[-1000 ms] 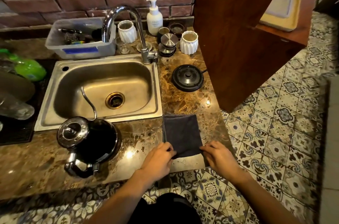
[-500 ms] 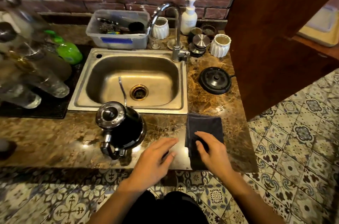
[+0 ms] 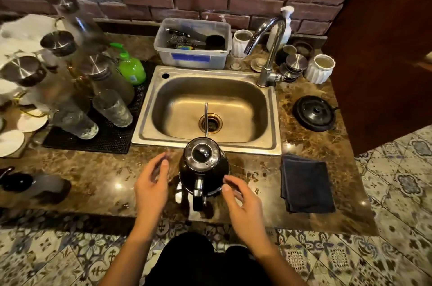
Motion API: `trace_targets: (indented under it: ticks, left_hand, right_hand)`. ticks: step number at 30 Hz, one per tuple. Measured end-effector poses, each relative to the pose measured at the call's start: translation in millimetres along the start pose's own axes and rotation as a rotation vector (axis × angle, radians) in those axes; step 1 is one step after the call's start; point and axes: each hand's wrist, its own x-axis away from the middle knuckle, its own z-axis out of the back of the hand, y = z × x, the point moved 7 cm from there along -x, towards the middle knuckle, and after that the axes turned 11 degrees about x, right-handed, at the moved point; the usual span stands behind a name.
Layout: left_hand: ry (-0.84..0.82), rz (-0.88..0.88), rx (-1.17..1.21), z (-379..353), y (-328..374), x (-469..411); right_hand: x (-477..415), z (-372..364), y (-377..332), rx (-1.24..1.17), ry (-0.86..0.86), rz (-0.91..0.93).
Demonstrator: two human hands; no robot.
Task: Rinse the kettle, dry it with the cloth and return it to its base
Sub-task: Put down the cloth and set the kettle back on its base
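Note:
A black gooseneck kettle [image 3: 203,166] with a shiny lid stands upright on the marble counter, just in front of the steel sink [image 3: 275,122]; its thin spout reaches over the basin and its handle points toward me. My left hand [image 3: 152,188] hovers open to the kettle's left, my right hand [image 3: 244,203] open to its right, neither touching it. The folded dark cloth [image 3: 307,184] lies flat on the counter to the right. The round black kettle base [image 3: 314,113] sits further back, right of the sink.
The tap [image 3: 268,51] rises at the sink's back right among white cups and a soap dispenser [image 3: 286,21]. A plastic tub [image 3: 194,44] sits behind the sink. Glass bottles, a green bottle [image 3: 131,68] and a black mat [image 3: 102,131] fill the left. A wooden cabinet [image 3: 385,51] overhangs on the right.
Both hands have left the cloth and moved left to either side of the kettle. The view has swung left, so the kettle is now centred.

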Motion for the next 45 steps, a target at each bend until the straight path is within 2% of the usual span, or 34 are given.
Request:
trace_targets:
  ticks: [5, 9, 12, 17, 23, 33, 45]
  left_hand:
    - [-0.147, 0.456, 0.076, -1.3, -69.6, -28.8]
    - [-0.250, 0.634, 0.149, -18.2, -82.8, -27.9]
    - [-0.266, 0.706, 0.183, -18.3, -90.9, -27.0]
    - [-0.297, 0.779, 0.221, -16.5, -95.3, -30.5]
    - [-0.341, 0.777, 0.217, -16.5, -100.2, -32.7]
    - [-0.345, 0.769, 0.234, -17.3, -91.5, -31.2]
    - [-0.354, 0.712, 0.280, -57.7, -62.2, -9.8]
  right_hand:
    - [6.7, -42.8, -5.0, -0.071, -0.050, -0.150]
    - [7.2, -69.6, -3.9, -0.082, -0.090, -0.241]
    - [8.8, -75.5, -14.0, -0.153, -0.080, -0.259]
    - [9.2, -78.9, -27.2, -0.201, -0.128, -0.235]
    - [5.3, -79.9, -22.9, -0.257, -0.180, -0.261]
    - [2.7, -82.1, -24.5, -0.326, -0.163, -0.226]
    - [5.4, -29.2, -35.1, -0.517, -0.147, -0.086]
